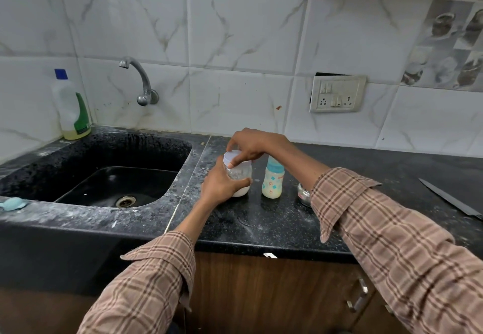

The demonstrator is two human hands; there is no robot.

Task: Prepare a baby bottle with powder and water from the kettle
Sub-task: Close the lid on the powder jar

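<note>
- The black granite counter (261, 218) is dusted with white specks; I'd guess the jar could slide on it if twisted hard.
- The black sink (104, 176) sits just to the left of the work, so anything knocked that way may drop in.
- A long knife (449, 197) lies well apart at the right edge, blade bare; a careless reach toward it would be risky.
- The left hand (222, 184) is wrapped around the clear powder jar (239, 176), which stands on the counter with white powder in its base.
- The right hand (251, 145) is clamped over the jar's white lid (231, 156). If the lid pops free suddenly, powder could spill.
- The baby bottle (273, 179), blue-capped and upright, stands just beside the jar; the right forearm passes close over it and might tip it.
- A small glass jar (304, 195) sits near the right sleeve.
- I see no kettle.
</note>
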